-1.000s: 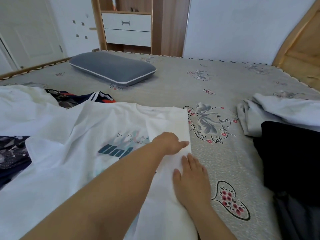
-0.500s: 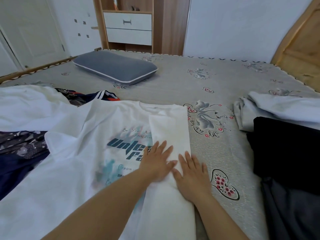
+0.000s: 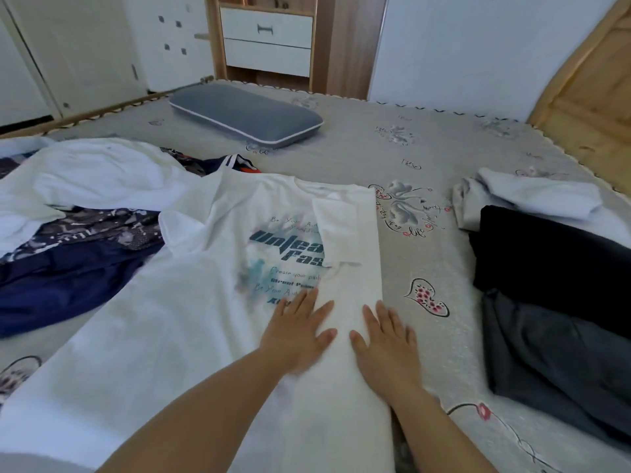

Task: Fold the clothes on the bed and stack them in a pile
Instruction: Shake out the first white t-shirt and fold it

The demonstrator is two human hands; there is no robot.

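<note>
A white T-shirt (image 3: pixel 191 319) with a teal print lies spread face up in the middle of the bed (image 3: pixel 426 148). Its right side and sleeve are folded inward as a long strip (image 3: pixel 351 254). My left hand (image 3: pixel 295 332) presses flat on the shirt at the strip's inner edge, fingers straight. Flat on the strip's outer edge, beside the left one, rests my right hand (image 3: pixel 384 343). Neither hand grips cloth.
Unfolded clothes lie at the left: another white garment (image 3: pixel 102 179), a patterned one (image 3: pixel 95 230), a navy one (image 3: pixel 65 285). At the right sit a black garment (image 3: pixel 546 254), a dark grey one (image 3: pixel 553 356) and a pale one (image 3: pixel 532 192). A grey pillow (image 3: pixel 246 116) lies at the back.
Both hands have slid down the folded strip toward me and a little apart. My left hand went from loosely curled to flat. The camera has dipped, showing more of the shirt.
</note>
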